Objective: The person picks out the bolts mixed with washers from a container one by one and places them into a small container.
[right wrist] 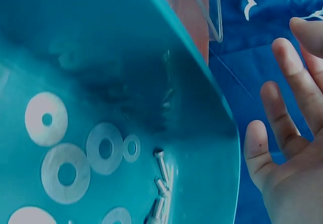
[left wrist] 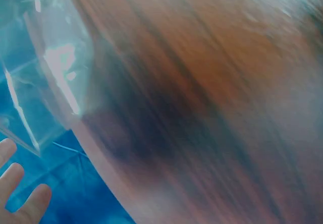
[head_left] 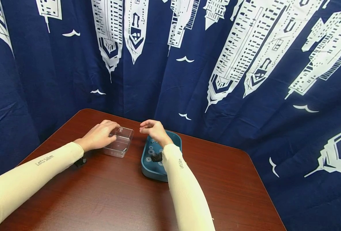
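Note:
My left hand (head_left: pixel 99 136) lies over the left side of a clear plastic divided box (head_left: pixel 120 146), thumb and fingers apart. In the left wrist view its fingertips (left wrist: pixel 36 199) are spread near the box's see-through wall (left wrist: pixel 60 82). My right hand (head_left: pixel 156 131) is raised over the far left rim of a blue tray (head_left: pixel 154 175); its fingers are loosely bent and nothing shows between them. Flat washers (right wrist: pixel 65 173) of different sizes lie on the tray's floor, with several metal screws (right wrist: pixel 161 166) along one side wall.
Both things stand on a reddish-brown wooden table (head_left: pixel 110 192), the box left of the tray. A dark blue curtain (head_left: pixel 170 80) with white building prints hangs right behind the table's far edge. Dark cameras (head_left: pixel 157 157) sit at the wrists.

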